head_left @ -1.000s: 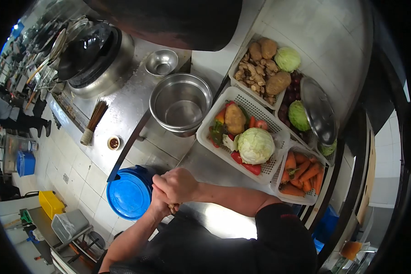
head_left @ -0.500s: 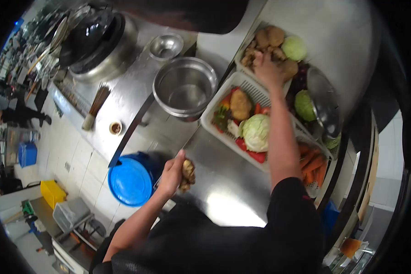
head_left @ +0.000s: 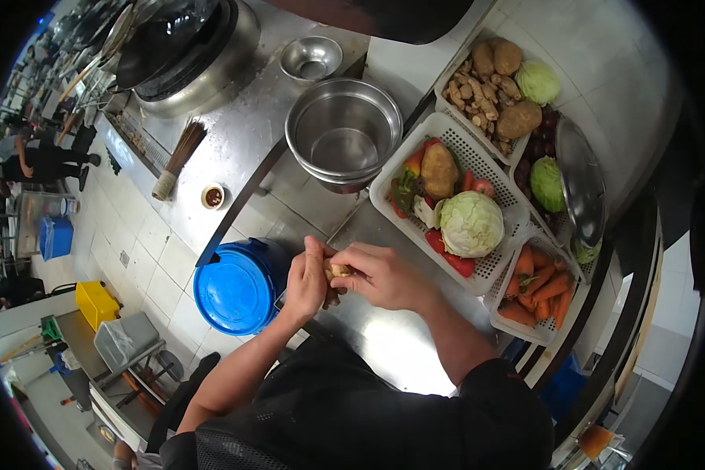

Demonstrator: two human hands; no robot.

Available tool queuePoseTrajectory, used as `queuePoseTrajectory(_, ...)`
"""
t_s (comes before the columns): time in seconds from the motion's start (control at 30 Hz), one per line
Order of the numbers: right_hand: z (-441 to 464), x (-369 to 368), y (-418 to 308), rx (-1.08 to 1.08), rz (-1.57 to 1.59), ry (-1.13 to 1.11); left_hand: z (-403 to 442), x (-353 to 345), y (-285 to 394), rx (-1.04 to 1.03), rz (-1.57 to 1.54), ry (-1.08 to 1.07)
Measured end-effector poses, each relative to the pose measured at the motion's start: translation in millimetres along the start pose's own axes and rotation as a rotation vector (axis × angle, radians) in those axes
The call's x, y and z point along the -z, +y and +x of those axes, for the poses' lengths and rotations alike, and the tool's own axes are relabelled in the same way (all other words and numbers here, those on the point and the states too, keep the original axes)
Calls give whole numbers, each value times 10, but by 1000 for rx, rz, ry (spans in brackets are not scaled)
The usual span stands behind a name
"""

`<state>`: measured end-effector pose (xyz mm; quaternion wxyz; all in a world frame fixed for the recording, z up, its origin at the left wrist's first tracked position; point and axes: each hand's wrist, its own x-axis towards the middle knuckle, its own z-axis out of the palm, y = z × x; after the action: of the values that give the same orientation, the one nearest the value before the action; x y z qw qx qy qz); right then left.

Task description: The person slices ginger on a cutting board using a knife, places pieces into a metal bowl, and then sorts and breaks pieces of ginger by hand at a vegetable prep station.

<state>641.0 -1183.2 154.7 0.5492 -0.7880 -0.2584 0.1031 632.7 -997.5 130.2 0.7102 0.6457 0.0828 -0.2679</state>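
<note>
My left hand [head_left: 308,280] is closed around a knobbly piece of ginger [head_left: 331,299], mostly hidden by the fingers. My right hand [head_left: 377,276] meets it, its fingers pinching ginger [head_left: 338,270] at the same spot; whether this is a separate piece I cannot tell. Both hands are above the steel counter [head_left: 395,345]. Beyond my right hand stands a white perforated basket [head_left: 489,283] with a cabbage [head_left: 471,224], a potato [head_left: 439,170] and red peppers [head_left: 456,260]. A farther basket holds more ginger [head_left: 478,98] and potatoes [head_left: 518,121].
Stacked steel bowls [head_left: 345,129] stand ahead, with a blue-lidded bucket [head_left: 233,290] at the left. Carrots [head_left: 539,286] fill a basket at the right, near a steel lid [head_left: 580,180]. A bamboo brush [head_left: 178,157] and small cup [head_left: 212,197] lie farther left. A person [head_left: 43,160] stands in the background.
My right hand has come back from the far ginger basket to my left hand and now grips ginger there. My left hand has stayed closed on its ginger. The view has shifted slightly.
</note>
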Motion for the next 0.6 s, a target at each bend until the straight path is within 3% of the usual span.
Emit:
queuePoseTrajectory(0.13, -65, -1, -69, 13, -14, 118, 20, -13, 144, 174, -9, -3)
queuePoseTrajectory(0.23, -12, 298, -19, -120, -79, 524, 61, 12, 67, 186, -126, 88)
queuePoseTrajectory(0.3, 146, 911, 318, -59, -35, 814, 34, 149, -40, 196, -165, 54)
queuePoseTrajectory(0.37, 254, 1601, 581, -126, -472, 1072, -40, 248, -133, 231, -177, 36)
queuePoseTrajectory(0.4, 273, 1908, 751, -239, -509, 1116, -82, 309, -156, 259, -194, 30)
queuePoseTrajectory(0.5, 147, 2749, 1283, -554, -792, 658, -283, 622, -426, 295, -206, 53)
queuePoseTrajectory(0.53, 221, 2821, 1163, -753, -910, 714, -364, 741, -564, 316, -229, 71)
queuePoseTrajectory(0.6, 305, 3186, 1562, -747, -1217, 865, -544, 923, -755, 360, -230, 134)
